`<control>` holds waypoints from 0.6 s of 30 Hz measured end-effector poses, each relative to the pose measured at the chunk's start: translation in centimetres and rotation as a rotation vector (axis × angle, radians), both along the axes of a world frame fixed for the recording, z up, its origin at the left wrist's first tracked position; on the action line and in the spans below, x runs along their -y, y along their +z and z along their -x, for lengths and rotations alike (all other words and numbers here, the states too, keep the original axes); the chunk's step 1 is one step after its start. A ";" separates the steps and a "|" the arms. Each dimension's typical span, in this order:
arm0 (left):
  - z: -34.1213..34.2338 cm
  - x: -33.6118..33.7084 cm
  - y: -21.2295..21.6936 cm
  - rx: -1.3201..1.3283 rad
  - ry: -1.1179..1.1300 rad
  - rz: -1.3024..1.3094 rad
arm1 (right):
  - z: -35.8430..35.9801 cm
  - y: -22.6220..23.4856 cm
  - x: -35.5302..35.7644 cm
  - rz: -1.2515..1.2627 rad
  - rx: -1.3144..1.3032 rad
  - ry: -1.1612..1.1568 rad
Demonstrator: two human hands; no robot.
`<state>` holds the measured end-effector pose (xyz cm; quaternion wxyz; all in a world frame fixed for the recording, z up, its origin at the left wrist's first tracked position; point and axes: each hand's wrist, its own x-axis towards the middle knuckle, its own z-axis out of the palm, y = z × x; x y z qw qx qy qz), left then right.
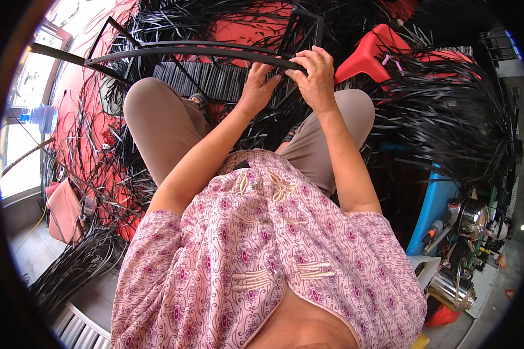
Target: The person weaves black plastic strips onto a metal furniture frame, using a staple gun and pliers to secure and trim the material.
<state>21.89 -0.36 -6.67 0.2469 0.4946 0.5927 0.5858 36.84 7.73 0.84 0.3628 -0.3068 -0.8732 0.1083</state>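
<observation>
1. Pink-and-purple patterned cloth shirt (285,247) with cream embroidery lies nearest the camera, on the body side of the black frame of slim bars (244,56), which stretches crosswise near the knees, its left part reaching past the left knee.
2. At the frame's long curved rail, toward its right end, the person's right hand (316,78) is closed on the bar, fingers over it and thumb against the near side.
3. Just left of that grip, the left hand (255,90) sits at the near edge of the frame's rail with fingers bent and thumb stretched toward the right hand; whether it grips the bar I cannot tell.
4. On the body side of the frame, legs in grey-brown cloth trousers (160,119) are spread, knees bent.
5. Behind and below the frame's rail shows a dark grey ribbed panel (206,82).
6. Right of the frame stands a bright red plastic stool (370,58); farther right spreads a large heap of glossy black flat strips (448,110).
7. Left of the frame and nearer the body, more strips tangle over a red floor covering (73,110), with a salmon-pink bag (66,212) well apart from the frame.
8. Well to the right of the frame, nearer the body, lies a shiny steel flask (453,288).
</observation>
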 end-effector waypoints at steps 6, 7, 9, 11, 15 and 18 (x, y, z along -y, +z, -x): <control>-0.3 -2.1 -0.7 0.182 -0.082 0.026 | 0.1 -0.2 -0.1 -0.005 -0.010 0.003; -0.6 -1.8 -0.4 0.223 -0.085 0.061 | 0.0 -0.1 -0.2 -0.005 -0.014 0.006; -1.2 -0.6 1.4 0.083 -0.028 0.093 | -0.2 -0.3 -0.2 -0.007 -0.020 0.009; -1.8 0.3 3.2 -0.284 0.090 0.071 | -0.2 -0.5 -0.5 -0.023 -0.029 0.009; -2.3 1.2 5.9 -0.370 0.084 0.234 | -0.7 -0.7 -1.0 0.014 0.000 0.054; -1.2 1.4 8.7 -0.378 0.006 0.371 | -0.9 -0.6 -1.3 0.007 -0.003 0.093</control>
